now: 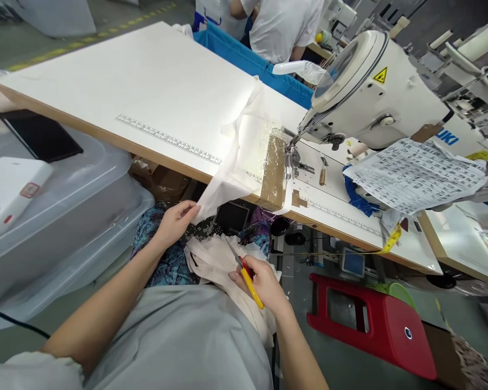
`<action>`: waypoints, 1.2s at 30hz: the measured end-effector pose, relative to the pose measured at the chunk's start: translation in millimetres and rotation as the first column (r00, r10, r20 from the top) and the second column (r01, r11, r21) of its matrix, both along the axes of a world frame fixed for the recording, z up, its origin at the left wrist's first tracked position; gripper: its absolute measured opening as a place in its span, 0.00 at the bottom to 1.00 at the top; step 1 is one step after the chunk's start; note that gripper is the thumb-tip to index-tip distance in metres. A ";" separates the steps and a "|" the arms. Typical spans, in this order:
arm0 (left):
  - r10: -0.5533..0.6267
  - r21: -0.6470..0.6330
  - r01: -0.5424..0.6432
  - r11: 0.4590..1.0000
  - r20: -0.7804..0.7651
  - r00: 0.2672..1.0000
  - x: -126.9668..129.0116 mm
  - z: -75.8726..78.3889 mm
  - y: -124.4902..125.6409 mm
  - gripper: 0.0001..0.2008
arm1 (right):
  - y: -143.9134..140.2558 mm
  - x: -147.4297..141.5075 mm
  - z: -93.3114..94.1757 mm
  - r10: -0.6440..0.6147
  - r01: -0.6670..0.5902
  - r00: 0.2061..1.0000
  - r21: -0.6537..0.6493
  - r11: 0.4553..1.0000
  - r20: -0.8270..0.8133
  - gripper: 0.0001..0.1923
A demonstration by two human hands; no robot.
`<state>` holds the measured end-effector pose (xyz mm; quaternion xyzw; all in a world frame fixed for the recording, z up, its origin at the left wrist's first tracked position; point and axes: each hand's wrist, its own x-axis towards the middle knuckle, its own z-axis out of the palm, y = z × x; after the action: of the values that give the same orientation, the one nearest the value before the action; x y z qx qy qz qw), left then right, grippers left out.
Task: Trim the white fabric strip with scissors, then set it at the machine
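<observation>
My left hand (177,221) pinches the near corner of a thin, pale fabric piece (231,176). That cloth runs up over the table edge and lies across the white top, left of the sewing machine's needle area. In my right hand (264,281) is a pair of scissors (249,284) with yellow and red handles, its blades pointing up and to the left. Below the blades, a bunch of cream fabric (211,257) rests on my lap. The scissors are apart from the cloth in my left hand.
A white sewing machine (374,92) stands on the table (146,76), with a handwritten sheet (417,173) attached. Plastic bins (77,200) at left carry a phone (40,134) and a white device (14,187). A red stool (374,325) is at right. A person (284,27) works beyond a blue bin (244,57).
</observation>
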<state>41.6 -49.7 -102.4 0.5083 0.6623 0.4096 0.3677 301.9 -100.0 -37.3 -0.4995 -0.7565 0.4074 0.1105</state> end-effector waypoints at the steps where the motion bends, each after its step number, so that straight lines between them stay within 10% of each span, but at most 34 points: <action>1: 0.045 -0.042 -0.045 0.998 0.001 0.999 -7.2 -6.8 -9.5 0.23 | -0.5 2.2 0.2 -0.010 0.010 1.000 -0.003 1.000 -0.005 0.22; 5: 0.261 -0.224 -0.277 0.934 -0.101 0.960 -50.5 -28.6 -60.8 0.19 | -2.7 7.5 -3.7 -0.029 0.027 0.999 -0.051 0.998 -0.024 0.21; 8: 0.288 -0.286 -0.318 0.904 -0.144 0.947 -59.9 -15.1 -93.9 0.18 | -2.2 3.7 -8.5 -0.027 0.021 0.998 -0.105 0.994 -0.052 0.22; 13: -0.243 -0.278 0.348 0.895 0.350 0.904 -6.6 51.7 -99.8 0.23 | 2.2 -7.1 -7.6 -0.044 0.040 0.998 -0.103 0.994 -0.033 0.20; 17: -0.337 -0.153 0.330 0.932 -0.022 0.941 24.6 81.7 -81.2 0.16 | 4.1 -2.9 0.9 -0.004 0.004 1.000 -0.076 0.997 0.000 0.22; 20: -0.340 -0.064 0.336 0.940 -0.067 0.938 28.8 84.8 -72.2 0.20 | 4.0 4.6 8.6 0.051 -0.052 0.999 -0.123 0.991 -0.011 0.23; 27: -0.263 -0.330 0.476 0.815 0.522 0.812 27.9 82.4 -66.0 0.20 | 11.2 8.3 13.6 0.185 -0.192 0.981 -0.245 0.950 -0.051 0.23; 36: -0.126 -0.377 0.489 0.786 0.677 0.725 16.1 68.7 -65.0 0.25 | 25.3 -5.0 14.7 0.354 -0.330 0.934 -0.268 0.905 0.044 0.25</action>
<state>57.6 -114.7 -33.8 0.3296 0.4919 0.2824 0.7547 296.9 -74.6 -22.6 -0.3871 -0.7776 0.4915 -0.0628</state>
